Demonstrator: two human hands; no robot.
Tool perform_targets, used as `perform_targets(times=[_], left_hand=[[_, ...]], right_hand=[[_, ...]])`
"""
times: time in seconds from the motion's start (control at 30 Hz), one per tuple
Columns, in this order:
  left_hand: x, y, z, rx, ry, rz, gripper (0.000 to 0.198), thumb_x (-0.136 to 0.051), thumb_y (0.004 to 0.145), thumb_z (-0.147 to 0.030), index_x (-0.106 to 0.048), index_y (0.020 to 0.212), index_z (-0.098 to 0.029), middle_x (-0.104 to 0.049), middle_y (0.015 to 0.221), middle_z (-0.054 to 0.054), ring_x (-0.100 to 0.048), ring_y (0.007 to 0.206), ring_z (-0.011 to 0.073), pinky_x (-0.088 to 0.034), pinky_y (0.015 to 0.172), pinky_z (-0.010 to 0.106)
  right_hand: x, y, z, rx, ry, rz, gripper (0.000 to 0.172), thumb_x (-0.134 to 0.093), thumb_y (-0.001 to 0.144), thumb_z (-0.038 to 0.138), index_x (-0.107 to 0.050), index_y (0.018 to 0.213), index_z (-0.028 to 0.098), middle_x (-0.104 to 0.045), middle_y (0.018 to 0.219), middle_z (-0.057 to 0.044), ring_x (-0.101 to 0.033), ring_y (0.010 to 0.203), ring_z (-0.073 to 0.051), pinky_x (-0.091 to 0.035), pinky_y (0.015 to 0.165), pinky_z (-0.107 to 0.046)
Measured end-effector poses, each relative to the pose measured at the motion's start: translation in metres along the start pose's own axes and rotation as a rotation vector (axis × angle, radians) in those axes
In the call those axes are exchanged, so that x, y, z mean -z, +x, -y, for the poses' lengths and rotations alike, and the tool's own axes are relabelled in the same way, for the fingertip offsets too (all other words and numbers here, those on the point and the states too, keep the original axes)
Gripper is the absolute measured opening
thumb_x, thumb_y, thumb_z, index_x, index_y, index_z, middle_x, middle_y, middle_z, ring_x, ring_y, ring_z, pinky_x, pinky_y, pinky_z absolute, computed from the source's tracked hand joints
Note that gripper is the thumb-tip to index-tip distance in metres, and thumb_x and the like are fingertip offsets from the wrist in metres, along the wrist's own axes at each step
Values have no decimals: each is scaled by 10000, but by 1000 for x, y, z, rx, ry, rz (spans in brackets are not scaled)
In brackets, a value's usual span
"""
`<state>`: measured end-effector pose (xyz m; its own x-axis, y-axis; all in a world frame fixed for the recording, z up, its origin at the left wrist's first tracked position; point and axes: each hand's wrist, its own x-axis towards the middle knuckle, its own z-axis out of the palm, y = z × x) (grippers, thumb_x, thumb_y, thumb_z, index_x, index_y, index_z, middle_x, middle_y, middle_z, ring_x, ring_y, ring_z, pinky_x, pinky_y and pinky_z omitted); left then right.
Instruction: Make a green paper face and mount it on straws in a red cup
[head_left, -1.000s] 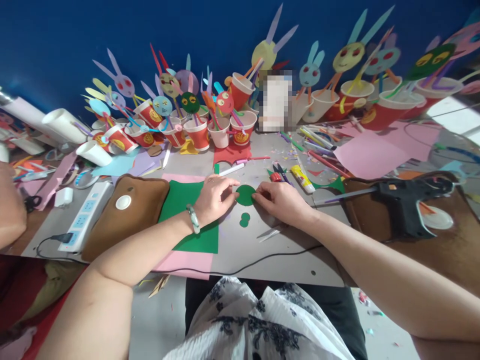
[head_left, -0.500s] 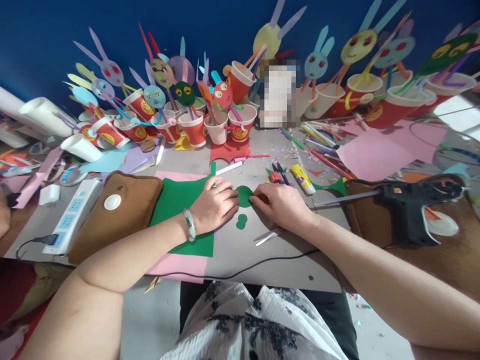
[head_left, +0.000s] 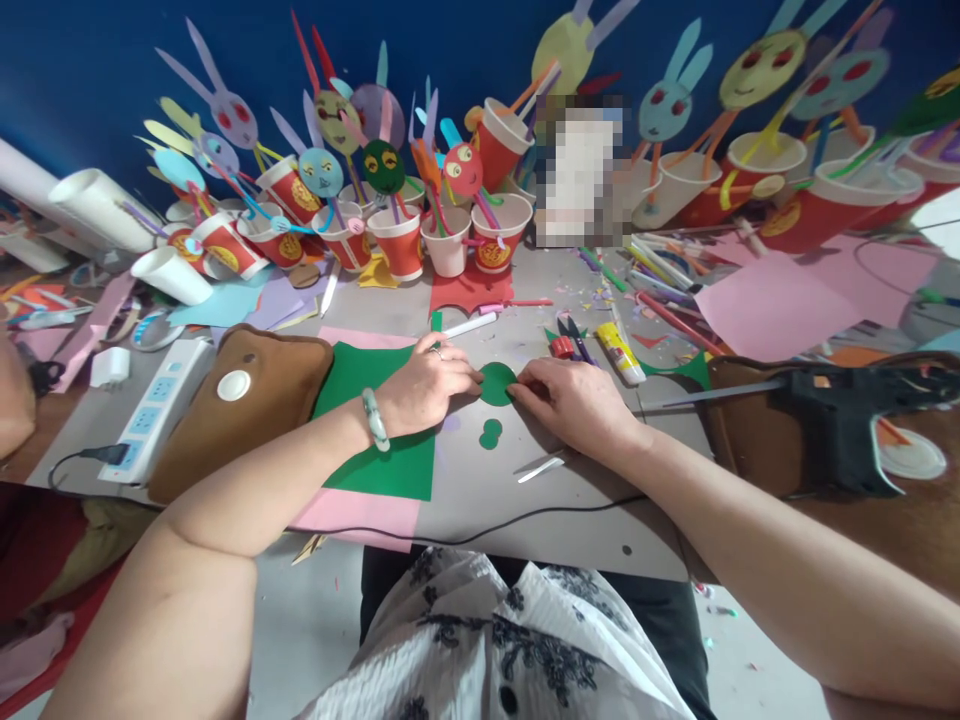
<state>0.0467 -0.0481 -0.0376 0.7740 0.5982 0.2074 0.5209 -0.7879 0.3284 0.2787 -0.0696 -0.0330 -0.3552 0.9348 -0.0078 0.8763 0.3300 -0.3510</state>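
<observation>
A green paper circle [head_left: 496, 383] lies on the grey table between my two hands. My left hand [head_left: 426, 384] pinches its left edge with curled fingers, and a ring shows on one finger. My right hand [head_left: 574, 400] grips the circle's right edge, fingers closed. Just below the circle lie two small joined green paper discs [head_left: 490, 434]. Under my left wrist sits a green paper sheet [head_left: 375, 420] on top of a pink sheet [head_left: 360, 515].
Paper cups [head_left: 446, 240] with paper rabbit faces crowd the back of the table. A glue stick [head_left: 619, 351], small red scissors [head_left: 564, 343], a white pen [head_left: 469, 325], a brown pad [head_left: 240, 405], a power strip [head_left: 154, 410], a black glue gun [head_left: 840, 420] and pink paper [head_left: 772, 305] surround the hands.
Both hands stay pinched on the green circle. The view has shifted slightly, so everything sits a little higher and to the right in the picture.
</observation>
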Motion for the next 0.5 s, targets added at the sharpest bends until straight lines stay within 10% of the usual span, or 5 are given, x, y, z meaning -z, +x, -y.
perform_targets(times=[0.5], left_hand=[[4, -1, 7, -92, 4, 36, 278, -491, 983, -173, -756, 942, -246, -724, 1087, 30, -597, 1092, 197, -266, 1107, 492]], right_hand=[[-3, -2, -3, 21, -42, -70, 230, -556, 891, 387, -673, 815, 203, -701, 723, -55, -606, 660, -197, -336, 600, -287]])
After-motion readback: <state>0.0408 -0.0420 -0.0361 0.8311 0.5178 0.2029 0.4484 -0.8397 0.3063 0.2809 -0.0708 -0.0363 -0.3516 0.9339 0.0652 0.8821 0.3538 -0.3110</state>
